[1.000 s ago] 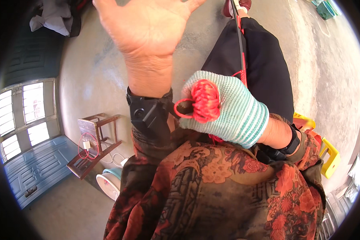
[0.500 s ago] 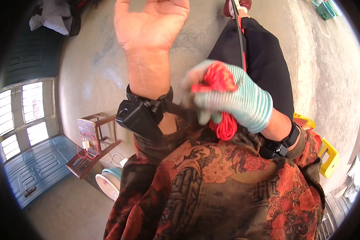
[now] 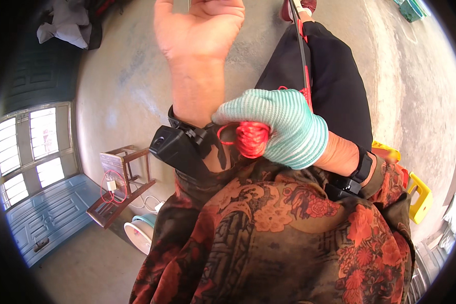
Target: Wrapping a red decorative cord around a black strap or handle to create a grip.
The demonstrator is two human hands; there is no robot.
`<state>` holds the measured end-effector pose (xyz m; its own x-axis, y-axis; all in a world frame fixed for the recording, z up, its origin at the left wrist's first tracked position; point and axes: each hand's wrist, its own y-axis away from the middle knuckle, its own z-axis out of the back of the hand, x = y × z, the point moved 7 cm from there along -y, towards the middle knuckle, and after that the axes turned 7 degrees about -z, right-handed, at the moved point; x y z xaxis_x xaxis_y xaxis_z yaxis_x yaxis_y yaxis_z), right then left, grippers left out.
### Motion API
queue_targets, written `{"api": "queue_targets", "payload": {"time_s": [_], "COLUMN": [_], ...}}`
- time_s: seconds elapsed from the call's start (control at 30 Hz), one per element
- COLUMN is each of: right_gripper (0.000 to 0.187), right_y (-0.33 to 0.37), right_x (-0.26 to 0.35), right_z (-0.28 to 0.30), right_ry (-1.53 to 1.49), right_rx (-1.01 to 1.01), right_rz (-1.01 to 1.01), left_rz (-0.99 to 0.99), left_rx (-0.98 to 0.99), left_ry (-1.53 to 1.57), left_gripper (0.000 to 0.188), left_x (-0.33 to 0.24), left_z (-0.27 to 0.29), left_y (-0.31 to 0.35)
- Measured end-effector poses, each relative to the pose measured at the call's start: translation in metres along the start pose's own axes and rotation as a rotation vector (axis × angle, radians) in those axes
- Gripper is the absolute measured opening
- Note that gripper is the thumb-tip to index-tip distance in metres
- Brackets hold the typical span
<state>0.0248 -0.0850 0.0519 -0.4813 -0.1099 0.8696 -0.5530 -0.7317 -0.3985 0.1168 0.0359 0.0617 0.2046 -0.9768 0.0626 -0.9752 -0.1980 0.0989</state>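
Note:
My right hand (image 3: 281,126) wears a white and turquoise striped glove and is closed round a bundle of red cord (image 3: 252,139). The wound end sticks out below the thumb, with one loose loop beside it. More red strands show past the far side of the glove, near a long thin black rod with red on it (image 3: 303,53). My left hand (image 3: 200,25) is bare, palm up at the top edge. Its fingers curl inward, but the tips are cut off by the frame. A thin pale line shows between thumb and fingers; what they hold is out of sight.
A wooden stool (image 3: 121,177) with a white plug block and red cable on it stands at left, beside a pale basin (image 3: 138,235) and a blue door (image 3: 50,218). Yellow plastic stool parts (image 3: 419,197) show at right. My legs (image 3: 334,76) stretch ahead.
My right hand has turned over, so the back of the glove now faces up and the cord bundle points toward my left wrist. My left hand has shifted slightly right.

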Motion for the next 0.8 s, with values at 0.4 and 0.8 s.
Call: {"api": "queue_targets", "payload": {"time_s": [0.4,0.8], "right_gripper": [0.025,0.028], "right_y": [-0.003,-0.005], "right_x": [-0.027,-0.008], "right_z": [0.001,0.02], "right_ry": [-0.261,0.146], "right_rx": [0.212,0.233], "right_rz": [-0.26,0.027], "left_rz": [0.173,0.348], "left_rx": [-0.037,-0.146], "left_ry": [0.019,-0.065], "left_gripper": [0.026,0.023], "left_x": [0.016,0.045], "left_z": [0.005,0.006], "left_y": [-0.004,0.016]}}
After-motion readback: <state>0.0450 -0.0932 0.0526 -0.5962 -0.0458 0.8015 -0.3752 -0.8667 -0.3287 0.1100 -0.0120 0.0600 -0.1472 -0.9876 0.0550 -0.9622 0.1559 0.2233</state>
